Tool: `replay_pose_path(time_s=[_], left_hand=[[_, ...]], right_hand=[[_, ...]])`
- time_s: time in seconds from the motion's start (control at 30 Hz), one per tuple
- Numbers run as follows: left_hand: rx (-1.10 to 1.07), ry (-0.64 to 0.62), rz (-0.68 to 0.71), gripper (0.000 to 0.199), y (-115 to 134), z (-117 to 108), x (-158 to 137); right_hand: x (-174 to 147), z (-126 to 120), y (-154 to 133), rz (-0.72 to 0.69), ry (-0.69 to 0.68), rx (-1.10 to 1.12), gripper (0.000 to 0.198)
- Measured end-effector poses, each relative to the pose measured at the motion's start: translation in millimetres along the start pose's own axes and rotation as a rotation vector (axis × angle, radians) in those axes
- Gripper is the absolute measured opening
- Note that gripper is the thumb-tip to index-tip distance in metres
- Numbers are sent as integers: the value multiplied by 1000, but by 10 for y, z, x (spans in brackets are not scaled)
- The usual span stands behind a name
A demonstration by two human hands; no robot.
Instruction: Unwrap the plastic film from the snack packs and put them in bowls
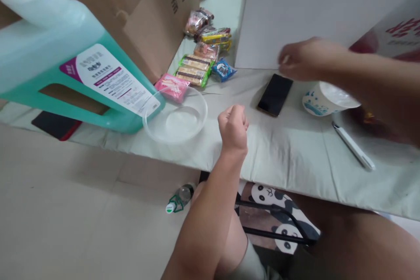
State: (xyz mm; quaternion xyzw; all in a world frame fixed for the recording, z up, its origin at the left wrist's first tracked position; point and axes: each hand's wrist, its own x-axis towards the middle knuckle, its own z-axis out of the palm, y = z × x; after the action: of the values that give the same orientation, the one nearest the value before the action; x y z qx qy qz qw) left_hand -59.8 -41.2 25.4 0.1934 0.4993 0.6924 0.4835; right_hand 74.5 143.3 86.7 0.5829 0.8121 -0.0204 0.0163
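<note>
**Fist by the bowl, other hand above the cup**

While the big teal detergent jug [49, 57] fills the near-left of the view, tilted with its labelled base close over the table edge, the action sits on the pale green tablecloth [278, 148]. Behind it a cardboard box [147, 8] leans on the left and a white box [295, 17] stands at the back. Over on the right, the right hand [308, 59] hangs above the cloth, blurred, fingers curled in; whether they pinch anything I cannot tell. Just below its forearm sits a white paper cup [323, 100] with blue print. The left hand [233, 127] is balled into a tight fist, thumb tucked across, nothing visible inside it, right beside the clear plastic bowl [177, 116] near the table's front edge. That bowl's far rim touches a pink packet [171, 86], the first of a row of snack packets [203, 52] running back along the cardboard. Between the two hands lies a black phone [274, 94], face up. A white pen [353, 146] lies by the cup, and down on the floor, a small bottle [179, 199].
</note>
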Motion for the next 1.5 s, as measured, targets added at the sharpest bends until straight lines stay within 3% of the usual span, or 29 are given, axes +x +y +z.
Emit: replay_pose_path(time_s=[0.1,0.2,0.3,0.4,0.53,0.6,0.7,0.77,0.83,0.93,1.0,1.07,1.23,1.33,1.5], left_hand=[[-6,9,-44,51,8,12,34],[11,21,-65,51,7,23,72],[67,33,-84,51,-4,22,118],[77,31,-97,50,-31,24,161],[42,41,-93,49,-65,34,189],[27,43,-76,48,-75,39,179],[75,-59,-50,42,-106,61,113],[150,-236,-73,29,-168,103,33],[205,-475,-174,37,-277,174,-65],[248,-778,-341,68,-491,306,-193],[280,-835,-328,75,-617,383,-225],[307,-793,-227,76,-709,435,-204],[545,-645,12,74,-860,461,-58],[657,-614,128,76,-953,446,-6],[726,-562,252,69,-1057,460,67]], right_hand=[[81,175,-736,-255,-100,27,63],[281,466,-1245,-247,-187,45,80],[449,672,-1407,-261,-195,67,81],[395,691,-1303,-255,-151,100,71],[-96,598,-893,-207,-66,346,55],[-487,601,-607,-161,-6,746,53],[-1157,706,-176,-64,-22,1602,44],[-1573,830,42,61,1,1889,34],[-1896,980,178,158,50,1979,33],[-2153,1189,288,221,46,1969,39],[-2212,1272,377,192,8,1916,48],[-2237,1294,528,141,54,1733,54],[-2264,1276,1118,269,506,769,32],[-2236,1349,1413,351,461,430,38],[-2223,1418,1539,318,328,329,27]])
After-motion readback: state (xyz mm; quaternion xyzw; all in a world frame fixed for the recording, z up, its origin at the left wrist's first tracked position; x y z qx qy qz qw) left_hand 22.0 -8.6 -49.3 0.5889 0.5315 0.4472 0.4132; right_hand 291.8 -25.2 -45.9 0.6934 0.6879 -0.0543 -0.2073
